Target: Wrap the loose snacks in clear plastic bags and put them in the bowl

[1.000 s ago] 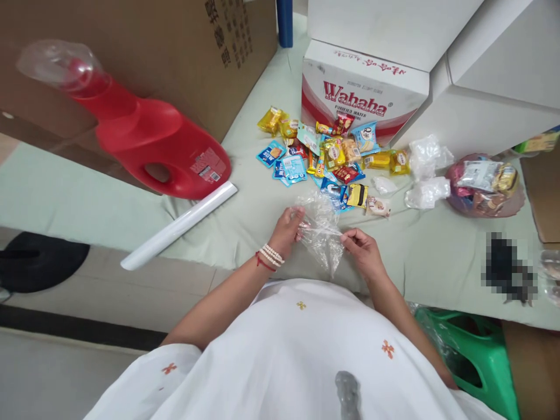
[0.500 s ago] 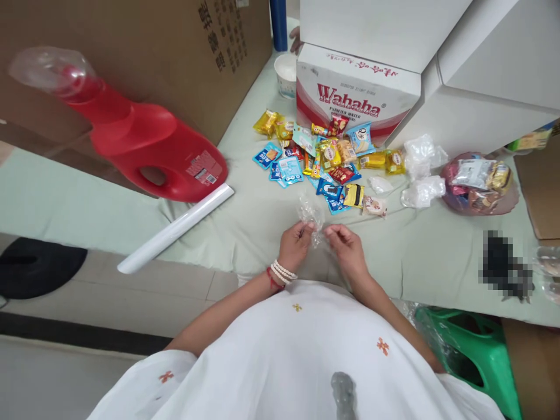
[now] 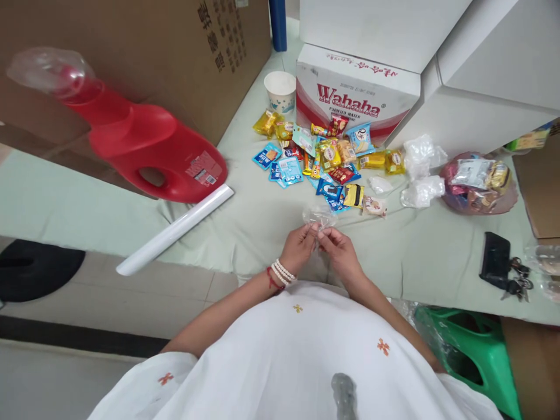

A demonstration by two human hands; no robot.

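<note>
Close to my body, over the table's near edge, both hands pinch a crumpled clear plastic bag (image 3: 321, 216). My left hand (image 3: 300, 248), with a beaded bracelet and a red string at its wrist, is closed on the bag's left side. Closed on the gathered plastic beside it is my right hand (image 3: 341, 251); the fingertips of both almost meet. Just beyond lies a loose pile of small wrapped snacks (image 3: 330, 156) in blue, yellow and red packets. A pale wrapped snack (image 3: 375, 205) is the packet nearest my right hand.
A paper cup (image 3: 280, 92) stands beside the Wahaha carton (image 3: 350, 93). Leftward are a red plastic jug (image 3: 153, 146) and a white roll (image 3: 175, 230). Rightward lie crumpled white bags (image 3: 423, 191), a filled snack bag (image 3: 479, 184), a black case (image 3: 496, 259) and keys (image 3: 519, 283).
My right hand has moved left to meet my left hand and now grips the plastic bag too. The paper cup stands nearer and further left; the other person's fingers behind it are gone.
</note>
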